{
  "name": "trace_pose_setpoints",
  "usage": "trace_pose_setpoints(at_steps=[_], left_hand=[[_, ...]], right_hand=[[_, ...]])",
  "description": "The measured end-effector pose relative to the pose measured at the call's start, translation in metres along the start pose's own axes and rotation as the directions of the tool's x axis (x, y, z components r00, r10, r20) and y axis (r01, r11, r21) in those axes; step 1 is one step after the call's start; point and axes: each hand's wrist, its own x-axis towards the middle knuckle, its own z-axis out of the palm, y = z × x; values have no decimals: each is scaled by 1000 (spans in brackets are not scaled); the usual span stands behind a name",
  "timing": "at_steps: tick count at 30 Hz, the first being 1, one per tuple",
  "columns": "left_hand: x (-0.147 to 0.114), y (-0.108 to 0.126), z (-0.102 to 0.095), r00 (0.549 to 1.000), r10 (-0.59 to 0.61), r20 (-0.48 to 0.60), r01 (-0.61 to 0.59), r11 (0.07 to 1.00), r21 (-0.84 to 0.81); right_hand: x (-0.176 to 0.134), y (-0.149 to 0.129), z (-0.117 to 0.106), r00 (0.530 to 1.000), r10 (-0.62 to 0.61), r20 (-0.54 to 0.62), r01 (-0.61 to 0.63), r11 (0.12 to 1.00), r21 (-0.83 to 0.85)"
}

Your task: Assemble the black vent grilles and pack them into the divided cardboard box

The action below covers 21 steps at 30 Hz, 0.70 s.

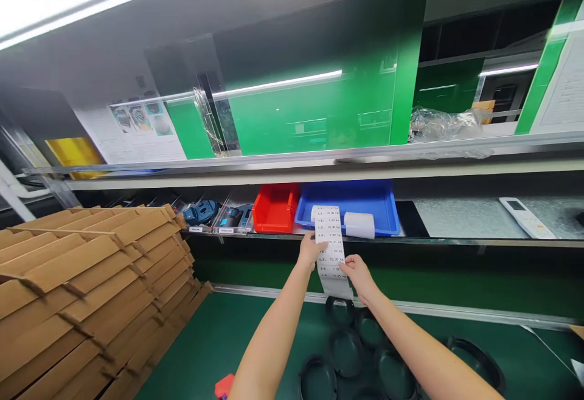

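A long strip of white printed labels (pixel 329 230) hangs from a roll in the blue tray (pixel 391 208) down past the shelf's front edge. Its rows show weights such as 7.82 kg and 10.35 kg. My left hand (pixel 310 250) grips the strip's left side, thumb lying across the face. Lower down, my right hand (pixel 358 275) pinches the right edge between thumb and fingers. A second white label roll (pixel 359 225) lies at the tray's front. Below the hands, several black plastic rings (pixel 345 352) rest on the green work surface (pixel 191 351).
Stacked folded cardboard (pixel 100 290) rises at the left. On the shelf are a red bin (pixel 274 208), blue-and-black devices (pixel 201 211) in clear compartments, and a white handheld device (pixel 527 217). A red object (pixel 224 384) lies near the bottom edge. Clear panels with sheets hang above.
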Motion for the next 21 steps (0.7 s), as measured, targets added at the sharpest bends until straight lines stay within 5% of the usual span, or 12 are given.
trace_pose_setpoints(at_steps=[9, 21], left_hand=[[-3, -5, -2, 993, 83, -85, -91, 991, -99], [-15, 1, 3, 996, 84, -34, -88, 984, -152]], right_hand=[[-17, -17, 4, 983, -159, 96, 150, 984, 100], [-15, -16, 2, 982, -189, 2, 189, 982, 27]])
